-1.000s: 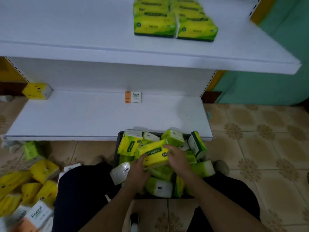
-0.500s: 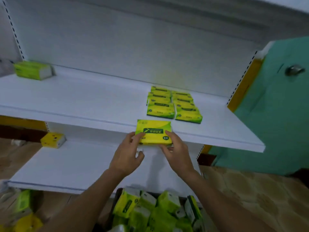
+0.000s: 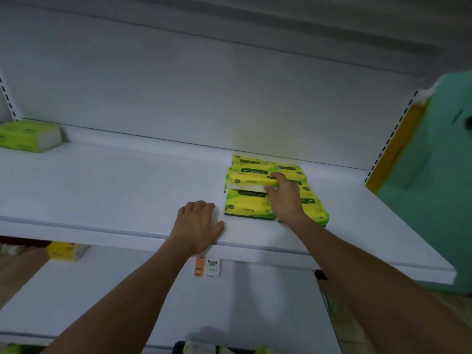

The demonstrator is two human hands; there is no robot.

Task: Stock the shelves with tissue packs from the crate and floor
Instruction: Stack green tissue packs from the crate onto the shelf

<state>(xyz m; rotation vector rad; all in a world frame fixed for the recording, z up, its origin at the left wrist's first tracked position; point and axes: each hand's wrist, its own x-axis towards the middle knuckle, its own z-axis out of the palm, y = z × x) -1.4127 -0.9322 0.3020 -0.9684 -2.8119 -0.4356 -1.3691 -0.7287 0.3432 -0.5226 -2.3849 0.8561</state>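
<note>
Gripped now by the right hand [image 3: 283, 200] alone, a green-and-yellow plastic tissue pack [image 3: 251, 176] tops the shelved rows [image 3: 245, 206], nearly stocked; the released left hand [image 3: 198, 226] rests on the white shelf [image 3: 115, 190].

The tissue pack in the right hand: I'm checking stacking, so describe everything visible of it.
The tissue pack is a flat rectangular block in yellow-green wrap, with a dark green label on top and white showing along its near side. The right hand grips its right end. It lies about level over the left column of stacked packs on the upper shelf; whether it rests on them is unclear.
</note>
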